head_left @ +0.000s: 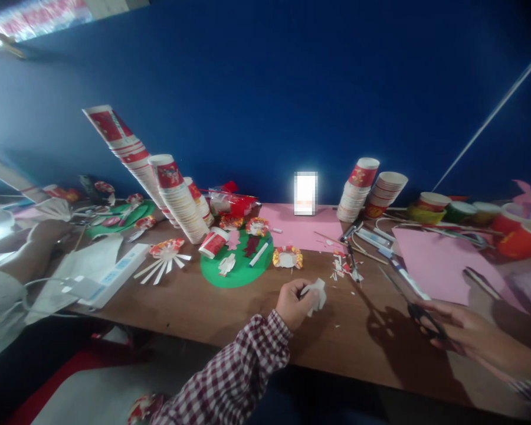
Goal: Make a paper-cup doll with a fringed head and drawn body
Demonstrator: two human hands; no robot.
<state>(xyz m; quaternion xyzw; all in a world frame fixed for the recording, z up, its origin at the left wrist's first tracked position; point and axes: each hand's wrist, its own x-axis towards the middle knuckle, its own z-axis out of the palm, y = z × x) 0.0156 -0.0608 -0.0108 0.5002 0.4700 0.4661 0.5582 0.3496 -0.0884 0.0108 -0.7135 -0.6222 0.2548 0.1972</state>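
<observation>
My left hand [294,306] pinches a white paper cutout [319,293] with an irregular outline, just above the brown table [256,316]. To the right, my right hand [462,327] grips a pair of black-handled scissors [425,321], whose blades point up and to the left, apart from the paper. Small paper scraps [343,267] lie beyond my left hand. A ring-shaped piece cut from a paper cup [287,258] rests close by. On a green paper disc [212,274] sit another white cutout [226,264], a red paper cup [213,242] and a marker [261,252].
Leaning stacks of paper cups [179,200] stand at the back left, with more stacks [358,192] at the back right. Pink paper sheets [451,262] lie on the table. At far left is another person's arm [30,251], near a cup cut into strips [164,260].
</observation>
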